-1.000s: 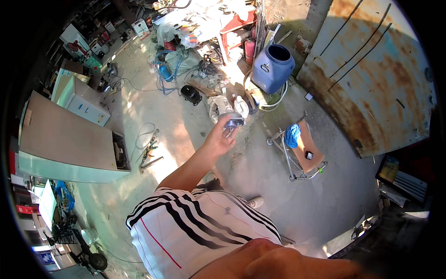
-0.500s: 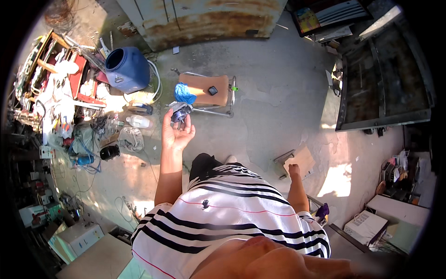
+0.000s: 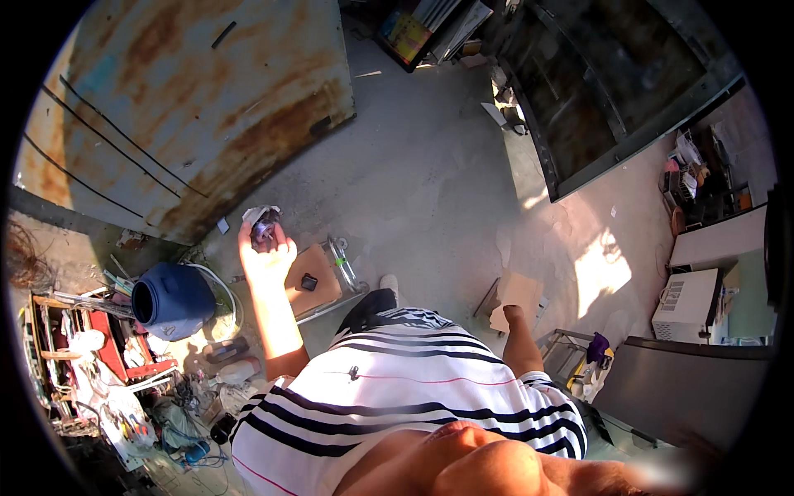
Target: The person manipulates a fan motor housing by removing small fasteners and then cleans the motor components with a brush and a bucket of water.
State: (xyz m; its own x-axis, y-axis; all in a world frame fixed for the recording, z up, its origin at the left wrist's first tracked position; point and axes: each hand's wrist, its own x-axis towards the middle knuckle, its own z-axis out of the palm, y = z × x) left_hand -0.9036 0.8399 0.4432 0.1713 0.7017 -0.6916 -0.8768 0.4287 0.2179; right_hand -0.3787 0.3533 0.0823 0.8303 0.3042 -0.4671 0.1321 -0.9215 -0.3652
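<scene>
My left hand (image 3: 269, 263) is raised and curled round a small dark, purplish shiny object with a pale crumpled wrap (image 3: 263, 217) at its far side; its exact kind is unclear. Below that arm stands a chair with a tan seat (image 3: 325, 269) and metal tube frame. A small black square item (image 3: 308, 282) lies on the seat. Low on the right, my right hand (image 3: 514, 314) grips a flat brown piece of cardboard (image 3: 521, 288) by its near edge. Its fingers are mostly hidden from above.
A blue plastic barrel (image 3: 182, 302) and a heap of mixed scrap (image 3: 91, 355) stand at the left. Beyond my left hand rises a rusty metal panel (image 3: 273, 124). A dark framed metal panel (image 3: 612, 91) is at the far right, with a white boxy appliance (image 3: 685, 306) nearer.
The view has swung to the right. My left hand, with the dark object, has reached farther out past the chair. The blue cloth on the seat is out of sight. My right hand still holds the cardboard.
</scene>
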